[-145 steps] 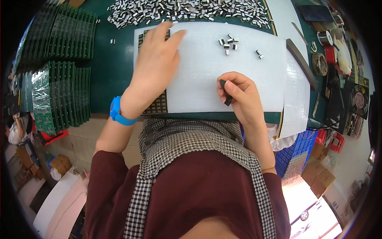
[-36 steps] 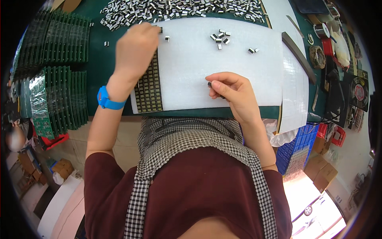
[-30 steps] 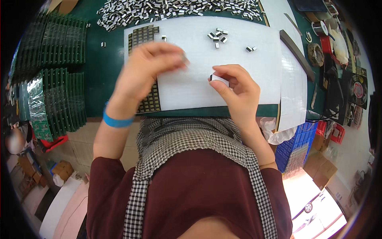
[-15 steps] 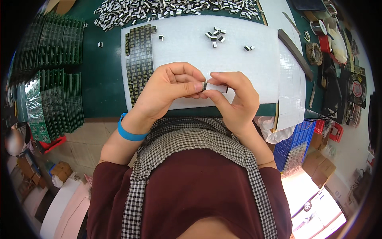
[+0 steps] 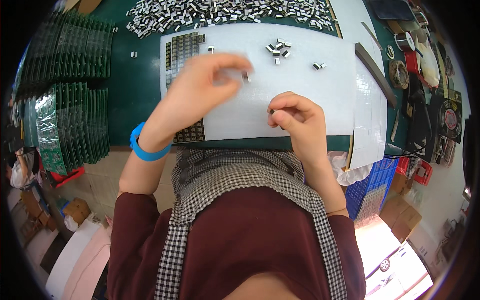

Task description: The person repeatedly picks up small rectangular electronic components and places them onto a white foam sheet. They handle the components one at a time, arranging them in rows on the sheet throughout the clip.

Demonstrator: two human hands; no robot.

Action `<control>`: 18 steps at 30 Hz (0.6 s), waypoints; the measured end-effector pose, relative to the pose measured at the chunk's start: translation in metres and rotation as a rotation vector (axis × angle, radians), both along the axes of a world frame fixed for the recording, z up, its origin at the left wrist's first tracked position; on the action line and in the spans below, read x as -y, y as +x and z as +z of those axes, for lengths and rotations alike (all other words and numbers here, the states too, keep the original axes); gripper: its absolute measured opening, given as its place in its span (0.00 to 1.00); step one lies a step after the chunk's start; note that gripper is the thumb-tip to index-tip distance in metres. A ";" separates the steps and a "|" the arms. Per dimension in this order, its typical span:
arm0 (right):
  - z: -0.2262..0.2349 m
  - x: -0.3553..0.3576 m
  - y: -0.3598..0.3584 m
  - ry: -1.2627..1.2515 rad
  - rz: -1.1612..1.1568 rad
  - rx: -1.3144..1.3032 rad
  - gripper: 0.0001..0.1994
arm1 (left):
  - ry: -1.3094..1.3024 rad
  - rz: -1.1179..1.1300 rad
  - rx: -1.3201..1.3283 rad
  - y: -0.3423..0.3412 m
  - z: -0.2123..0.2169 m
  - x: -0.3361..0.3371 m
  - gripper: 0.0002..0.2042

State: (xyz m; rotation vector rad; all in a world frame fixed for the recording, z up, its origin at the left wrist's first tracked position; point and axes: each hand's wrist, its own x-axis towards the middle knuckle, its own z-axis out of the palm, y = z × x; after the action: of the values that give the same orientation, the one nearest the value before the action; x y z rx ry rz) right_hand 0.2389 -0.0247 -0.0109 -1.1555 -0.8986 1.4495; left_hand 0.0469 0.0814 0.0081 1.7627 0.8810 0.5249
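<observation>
Small metal parts: your left hand [image 5: 200,92] pinches 1 part [image 5: 246,76], blurred, above the white sheet [image 5: 310,95]; your right hand [image 5: 295,117] grips another at its near edge. Next, seat it carefully.

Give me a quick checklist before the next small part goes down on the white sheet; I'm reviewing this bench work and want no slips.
1. Left hand has a part: a small dark piece shows at its fingertips, but the hand is blurred. Cannot tell.
2. Right hand grip: a small dark piece sits at its fingertips. Ok.
3. White sheet has bare space: ok.
4. Rows of dark parts at the sheet's left edge look orderly; the lower part is hidden by the left forearm. Cannot tell fully.
5. Loose parts within reach on the sheet: ok.
6. Supply pile along the far edge stocked: ok.
</observation>
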 end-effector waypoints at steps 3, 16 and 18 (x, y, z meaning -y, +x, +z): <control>-0.007 -0.004 0.011 -0.136 0.067 -0.200 0.07 | 0.836 0.229 -0.248 -0.004 -0.013 -0.022 0.08; -0.008 -0.005 0.015 -0.243 0.050 -0.228 0.07 | 0.996 0.192 -0.489 -0.024 -0.044 -0.044 0.05; -0.006 -0.006 0.017 -0.256 0.028 -0.229 0.08 | 0.732 0.359 -0.215 -0.026 -0.040 -0.046 0.05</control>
State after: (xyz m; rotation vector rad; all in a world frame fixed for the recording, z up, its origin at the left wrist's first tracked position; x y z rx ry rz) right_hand 0.2557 -0.0187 -0.0172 -1.1354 -0.5848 1.7176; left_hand 0.0209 0.1279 -0.0321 2.3599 1.2738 0.9973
